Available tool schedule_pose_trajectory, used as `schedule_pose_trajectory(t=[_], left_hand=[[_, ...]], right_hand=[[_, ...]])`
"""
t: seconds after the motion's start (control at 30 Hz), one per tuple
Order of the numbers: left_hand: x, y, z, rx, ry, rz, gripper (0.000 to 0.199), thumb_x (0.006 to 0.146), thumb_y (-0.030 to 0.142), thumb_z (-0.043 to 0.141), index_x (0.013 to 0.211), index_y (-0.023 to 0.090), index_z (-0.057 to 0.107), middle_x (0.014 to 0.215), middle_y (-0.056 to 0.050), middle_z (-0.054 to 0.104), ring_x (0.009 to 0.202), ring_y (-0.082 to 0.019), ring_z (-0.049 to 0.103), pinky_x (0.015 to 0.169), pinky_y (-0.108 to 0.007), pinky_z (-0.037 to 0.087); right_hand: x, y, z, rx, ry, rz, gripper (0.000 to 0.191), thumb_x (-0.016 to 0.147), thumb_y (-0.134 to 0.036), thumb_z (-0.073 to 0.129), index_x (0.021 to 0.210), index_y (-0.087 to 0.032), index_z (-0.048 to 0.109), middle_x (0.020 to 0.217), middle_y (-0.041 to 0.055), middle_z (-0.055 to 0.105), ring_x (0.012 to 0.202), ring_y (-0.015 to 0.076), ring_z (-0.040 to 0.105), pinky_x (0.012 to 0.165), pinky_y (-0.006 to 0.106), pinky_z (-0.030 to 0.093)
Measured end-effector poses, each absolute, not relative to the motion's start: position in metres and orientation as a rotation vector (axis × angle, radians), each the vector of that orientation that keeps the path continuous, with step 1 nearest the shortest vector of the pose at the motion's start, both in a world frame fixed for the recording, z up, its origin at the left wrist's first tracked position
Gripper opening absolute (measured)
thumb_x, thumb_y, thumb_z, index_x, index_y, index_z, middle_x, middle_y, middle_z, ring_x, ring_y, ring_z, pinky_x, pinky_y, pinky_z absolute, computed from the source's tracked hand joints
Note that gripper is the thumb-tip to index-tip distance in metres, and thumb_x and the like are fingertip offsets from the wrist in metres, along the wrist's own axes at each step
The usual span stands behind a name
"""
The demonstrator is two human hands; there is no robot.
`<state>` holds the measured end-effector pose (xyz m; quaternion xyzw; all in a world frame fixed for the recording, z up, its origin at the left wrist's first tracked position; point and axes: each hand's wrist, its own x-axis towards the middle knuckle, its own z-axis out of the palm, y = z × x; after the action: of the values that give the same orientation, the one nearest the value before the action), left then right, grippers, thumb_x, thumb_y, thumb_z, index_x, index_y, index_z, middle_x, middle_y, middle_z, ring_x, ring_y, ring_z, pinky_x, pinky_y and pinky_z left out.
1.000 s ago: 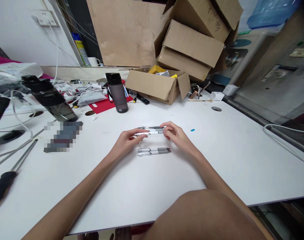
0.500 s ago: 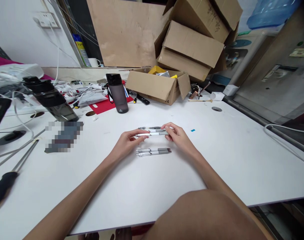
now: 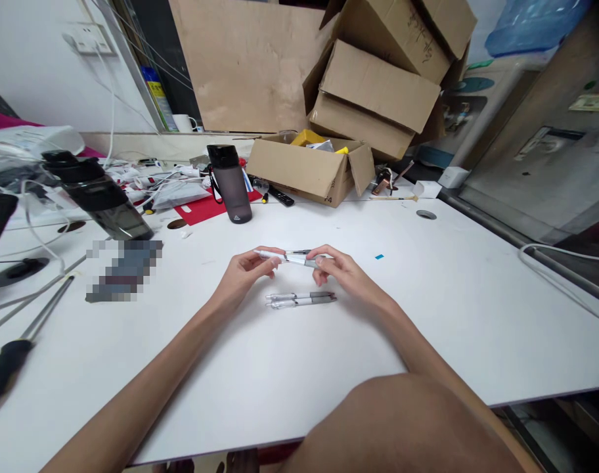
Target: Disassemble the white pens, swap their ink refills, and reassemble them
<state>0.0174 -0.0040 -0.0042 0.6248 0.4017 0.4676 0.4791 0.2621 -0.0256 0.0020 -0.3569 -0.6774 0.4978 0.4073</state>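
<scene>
Our left hand and right hand clamp opposite ends of a white-and-gray pen, held between them, as a pair of pens lies on the table, just nearer us than both hands.

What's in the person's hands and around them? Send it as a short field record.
Left hand: holding a white-and-grey pen near its white end
Right hand: fingers on that pen's grey end
Near side: pen pair, side by side on the white table
Far side: another pen, partly hidden
Beyond: upright dark bottle, left of open box
</scene>
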Motion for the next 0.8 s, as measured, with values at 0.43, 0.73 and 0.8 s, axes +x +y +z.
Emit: schedule_pose_trajectory(t=[0.43, 0.73, 0.8], left_hand=[[0.029, -0.018, 0.006, 1.732, 0.833, 0.882, 0.029, 0.097, 0.046, 0.059, 0.093, 0.020, 0.072, 0.075, 0.000, 0.054, 0.068, -0.014, 0.051, 0.068, -0.026, 0.047], [0.026, -0.014, 0.004, 1.751, 0.885, 0.870, 0.036, 0.098, 0.051, 0.053, 0.104, 0.021, 0.072, 0.073, 0.000, 0.058, 0.067, -0.015, 0.053, 0.065, -0.028, 0.044], [0.024, -0.010, 0.001, 1.700, 0.884, 0.915, 0.037, 0.099, 0.051, 0.051, 0.104, 0.021, 0.071, 0.073, 0.000, 0.057, 0.064, -0.015, 0.051, 0.066, -0.029, 0.044]], right_hand=[[0.242, -0.025, -0.003, -0.802, -1.628, 1.091, 0.028, 0.095, -0.044, 0.062, 0.116, -0.028, 0.069, 0.099, 0.0039, 0.069, 0.095, 0.0199, 0.065, 0.088, 0.036, 0.050], [0.246, -0.016, -0.003, -0.801, -1.266, 1.080, 0.033, 0.094, -0.057, 0.059, 0.102, -0.025, 0.064, 0.109, 0.0064, 0.071, 0.107, 0.0222, 0.067, 0.097, 0.039, 0.053], [0.251, -0.012, -0.002, -0.738, -1.091, 1.149, 0.029, 0.095, -0.055, 0.058, 0.103, -0.027, 0.057, 0.108, 0.0048, 0.070, 0.107, 0.0216, 0.067, 0.097, 0.041, 0.054]])
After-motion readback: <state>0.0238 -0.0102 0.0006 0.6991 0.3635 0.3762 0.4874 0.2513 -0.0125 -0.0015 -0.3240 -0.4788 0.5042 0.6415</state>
